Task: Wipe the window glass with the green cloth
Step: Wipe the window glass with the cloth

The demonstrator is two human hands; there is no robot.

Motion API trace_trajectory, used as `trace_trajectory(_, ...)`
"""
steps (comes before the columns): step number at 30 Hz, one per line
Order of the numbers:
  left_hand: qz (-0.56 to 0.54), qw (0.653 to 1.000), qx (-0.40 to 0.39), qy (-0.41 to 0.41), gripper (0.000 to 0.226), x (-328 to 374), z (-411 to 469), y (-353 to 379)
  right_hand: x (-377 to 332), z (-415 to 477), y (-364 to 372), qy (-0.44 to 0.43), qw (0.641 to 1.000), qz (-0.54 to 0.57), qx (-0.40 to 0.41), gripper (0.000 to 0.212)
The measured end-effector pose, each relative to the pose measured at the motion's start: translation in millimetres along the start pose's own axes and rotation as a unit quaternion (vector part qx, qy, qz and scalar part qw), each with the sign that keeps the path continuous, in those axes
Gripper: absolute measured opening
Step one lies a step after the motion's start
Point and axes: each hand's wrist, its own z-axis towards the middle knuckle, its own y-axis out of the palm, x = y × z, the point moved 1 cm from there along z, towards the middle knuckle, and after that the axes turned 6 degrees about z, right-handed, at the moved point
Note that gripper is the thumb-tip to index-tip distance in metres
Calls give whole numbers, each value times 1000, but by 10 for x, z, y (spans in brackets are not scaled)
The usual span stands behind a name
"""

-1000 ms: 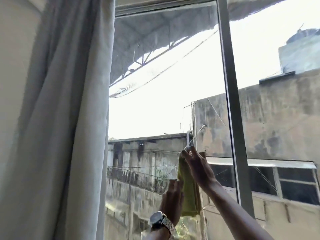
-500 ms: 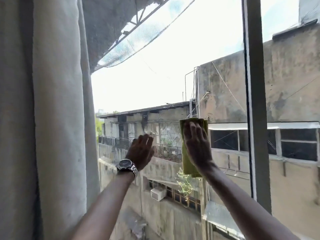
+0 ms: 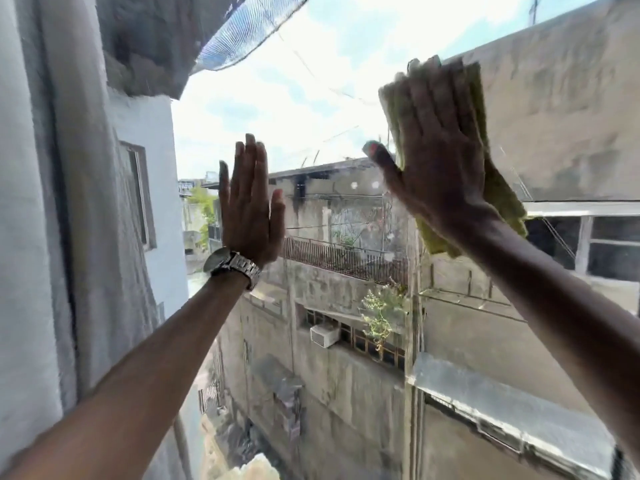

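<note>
The window glass [image 3: 311, 109] fills most of the view, with concrete buildings and sky behind it. My right hand [image 3: 436, 147] is spread flat at the upper right and presses the folded green cloth [image 3: 502, 199] against the pane. The cloth shows above my fingertips and below my wrist; its middle is hidden under my palm. My left hand [image 3: 249, 202], with a metal watch on the wrist, lies flat on the glass near the centre, fingers up and together, holding nothing. A gap of bare glass separates the two hands.
A pale grey curtain [image 3: 69, 202] hangs along the whole left side, next to my left forearm. A few small spots [image 3: 375, 184] mark the glass between the hands.
My right hand has slid the cloth up and to the right across the pane. My left hand has risen and flattened against the glass. The view has moved closer; the window's vertical bar is out of sight.
</note>
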Motion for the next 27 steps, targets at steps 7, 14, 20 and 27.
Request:
trace_trajectory(7, -21, 999, 23, 8, 52, -67, -25, 20, -683, 15, 246, -48, 997, 54, -8, 91)
trace_trajectory(14, -24, 999, 45, 8, 51, -71, -40, 33, -1014, -1837, 566, -209, 967, 40, -143, 82)
trace_trajectory(20, -23, 999, 42, 4, 51, -77, -43, 37, -540, -2648, 441, -240, 958, -25, -154, 75)
trace_trajectory(27, -17, 998, 54, 13, 52, -117, -55, 73, -102, -980, 148, -60, 996, -50, -47, 59)
